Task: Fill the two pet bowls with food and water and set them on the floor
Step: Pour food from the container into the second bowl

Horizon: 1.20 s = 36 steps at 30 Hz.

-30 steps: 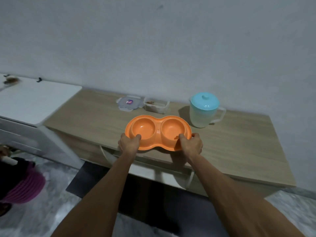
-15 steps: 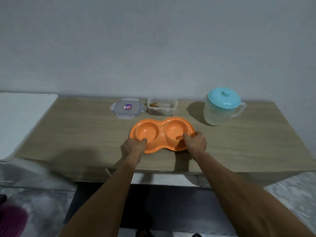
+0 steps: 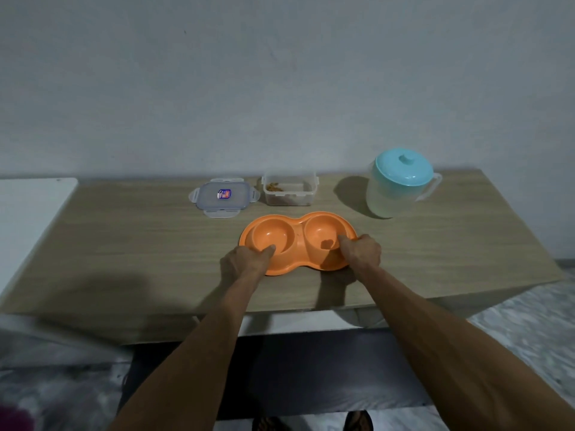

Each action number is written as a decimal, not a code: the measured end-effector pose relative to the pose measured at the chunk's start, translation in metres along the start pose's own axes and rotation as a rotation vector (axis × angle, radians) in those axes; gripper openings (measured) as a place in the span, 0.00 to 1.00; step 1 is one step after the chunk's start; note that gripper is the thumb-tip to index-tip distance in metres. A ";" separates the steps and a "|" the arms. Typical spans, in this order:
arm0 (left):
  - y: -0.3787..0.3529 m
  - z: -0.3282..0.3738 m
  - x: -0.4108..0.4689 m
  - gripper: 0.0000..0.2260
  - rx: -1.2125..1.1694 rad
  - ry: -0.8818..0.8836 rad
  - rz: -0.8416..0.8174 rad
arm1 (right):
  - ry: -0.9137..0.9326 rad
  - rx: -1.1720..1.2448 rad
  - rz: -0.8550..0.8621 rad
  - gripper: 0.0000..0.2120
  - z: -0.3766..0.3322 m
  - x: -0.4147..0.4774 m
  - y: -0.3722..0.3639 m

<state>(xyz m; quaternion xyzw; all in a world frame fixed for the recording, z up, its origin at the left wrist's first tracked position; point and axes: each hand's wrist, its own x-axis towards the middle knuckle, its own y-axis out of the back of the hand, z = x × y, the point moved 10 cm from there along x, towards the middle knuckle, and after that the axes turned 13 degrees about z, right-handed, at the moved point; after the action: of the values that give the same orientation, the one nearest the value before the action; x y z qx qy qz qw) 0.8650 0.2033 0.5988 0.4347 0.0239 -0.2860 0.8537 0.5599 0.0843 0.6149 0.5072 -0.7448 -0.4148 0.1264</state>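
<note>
An orange double pet bowl point(image 3: 298, 239) lies flat on the wooden tabletop point(image 3: 140, 244), both of its cups empty. My left hand point(image 3: 244, 262) grips its near left rim, thumb inside the left cup. My right hand point(image 3: 361, 251) grips the near right rim, thumb in the right cup. Behind the bowl stands a clear food container point(image 3: 289, 191) without its lid, with brown pet food inside. Its lid point(image 3: 223, 197) lies flat to the left of it. At the back right stands a translucent water jug point(image 3: 396, 185) with a turquoise lid and its handle to the right.
A white cabinet top point(image 3: 28, 213) adjoins the table on the left. The grey wall rises right behind the table. Below the table's front edge are a dark opening, a marbled floor point(image 3: 525, 325) and my feet point(image 3: 311, 423). Something magenta point(image 3: 12, 418) shows at bottom left.
My view has turned to face the table squarely and come closer. The orange bowl has been set a little further onto the tabletop; both hands stay on its near rim.
</note>
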 end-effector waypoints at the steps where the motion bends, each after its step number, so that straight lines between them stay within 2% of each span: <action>1: 0.007 0.000 -0.001 0.40 0.040 -0.019 0.028 | 0.006 -0.004 0.025 0.33 -0.005 -0.001 0.004; 3: 0.023 0.002 -0.007 0.47 0.127 -0.092 0.094 | 0.053 0.001 0.077 0.32 -0.022 0.000 0.014; 6: 0.034 0.016 -0.014 0.49 0.147 -0.339 0.115 | 0.149 0.088 0.086 0.28 -0.064 0.010 0.011; 10: 0.024 0.013 -0.012 0.49 0.148 -0.522 0.045 | 0.220 0.203 -0.049 0.23 -0.122 0.026 -0.026; 14: 0.016 -0.001 -0.013 0.48 0.178 -0.608 0.030 | 0.187 0.195 -0.166 0.27 -0.149 0.033 -0.064; 18: 0.017 -0.003 -0.010 0.42 0.192 -0.649 0.044 | 0.075 0.241 -0.263 0.18 -0.147 0.036 -0.086; 24: 0.020 0.008 -0.017 0.39 0.236 -0.649 0.043 | 0.005 0.433 -0.360 0.14 -0.152 0.011 -0.071; 30: 0.024 0.013 -0.021 0.37 0.256 -0.619 0.004 | 0.181 0.495 -0.355 0.05 -0.162 -0.016 -0.026; 33: 0.025 0.014 -0.023 0.36 0.266 -0.616 -0.008 | 0.329 0.463 -0.331 0.14 -0.165 -0.030 -0.004; 36: 0.026 0.015 -0.023 0.36 0.279 -0.611 -0.009 | 0.445 0.425 -0.279 0.15 -0.163 -0.040 0.013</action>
<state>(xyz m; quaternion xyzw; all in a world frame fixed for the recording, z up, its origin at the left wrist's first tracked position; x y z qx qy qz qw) 0.8556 0.2148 0.6343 0.4413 -0.2706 -0.4075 0.7523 0.6688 0.0402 0.7359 0.6974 -0.6921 -0.1429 0.1192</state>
